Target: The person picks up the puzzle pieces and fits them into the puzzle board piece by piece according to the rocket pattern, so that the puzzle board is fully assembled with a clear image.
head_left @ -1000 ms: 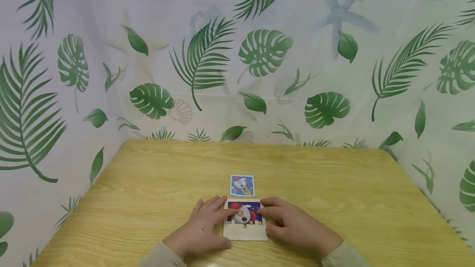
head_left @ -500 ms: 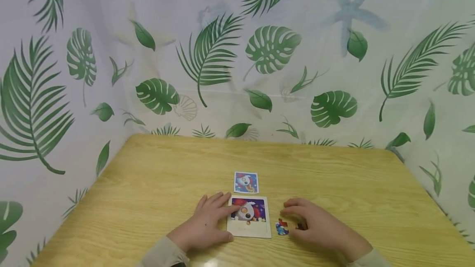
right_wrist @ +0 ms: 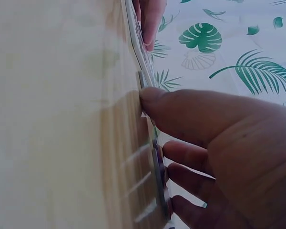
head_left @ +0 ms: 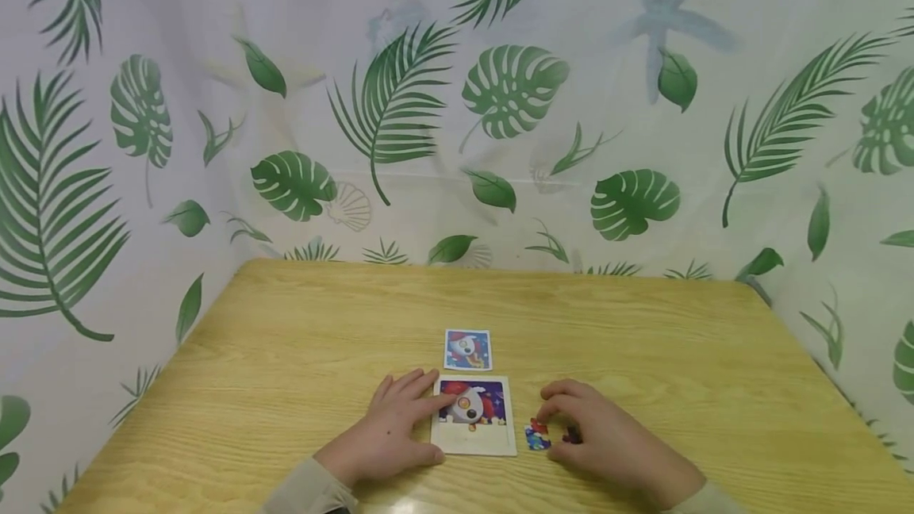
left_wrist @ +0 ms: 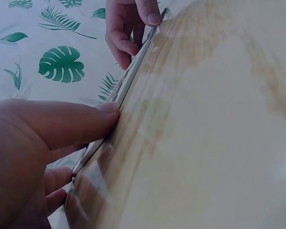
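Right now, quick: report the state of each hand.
Left hand: open, touching the puzzle board.
Right hand: partly curled at loose puzzle pieces; whether it grips one cannot be told.

Place is looking like a screened-off nook round a tbl (head_left: pixel 343 324), prob. indoors; not seeing if home or studio. White cloth (head_left: pixel 428 236) w/ green leaf prints (head_left: pixel 516 90) is hanging behind the tbl & along its L/R sides, walling it in. Faint starfish (head_left: pixel 664 18) & shell (head_left: pixel 350 206) prints are showing too. Wood-grain top is catching glare (head_left: pixel 403 508) nearby.
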### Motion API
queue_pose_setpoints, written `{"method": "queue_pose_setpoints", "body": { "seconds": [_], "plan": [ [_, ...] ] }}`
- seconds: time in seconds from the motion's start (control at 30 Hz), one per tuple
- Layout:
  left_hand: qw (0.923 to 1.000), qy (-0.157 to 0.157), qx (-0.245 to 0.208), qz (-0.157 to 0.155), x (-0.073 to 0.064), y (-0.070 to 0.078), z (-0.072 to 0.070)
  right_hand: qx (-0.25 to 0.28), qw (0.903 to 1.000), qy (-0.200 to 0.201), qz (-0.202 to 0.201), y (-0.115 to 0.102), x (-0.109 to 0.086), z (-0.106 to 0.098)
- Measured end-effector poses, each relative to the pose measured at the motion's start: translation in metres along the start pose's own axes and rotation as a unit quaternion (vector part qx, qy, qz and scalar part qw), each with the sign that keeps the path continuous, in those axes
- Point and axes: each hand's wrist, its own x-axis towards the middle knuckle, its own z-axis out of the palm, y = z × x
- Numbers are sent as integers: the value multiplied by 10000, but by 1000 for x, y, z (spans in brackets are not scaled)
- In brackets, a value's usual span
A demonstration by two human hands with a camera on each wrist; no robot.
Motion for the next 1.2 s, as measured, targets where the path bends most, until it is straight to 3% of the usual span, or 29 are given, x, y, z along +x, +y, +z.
{"method": "queue_pose_setpoints", "body": {
  "seconds": [0.63,0.93,1.2],
  "plan": [
    [10000,37,-24,10,-1,0,1,-297,9989,15,372,-5,5,4],
    [10000,46,-28,15,-2,-1,-2,-605,9978,195,185,-4,8,7],
    [9998,-4,-200,-39,0,-4,0,-512,9980,258,279,-5,6,7]
  ]
}}
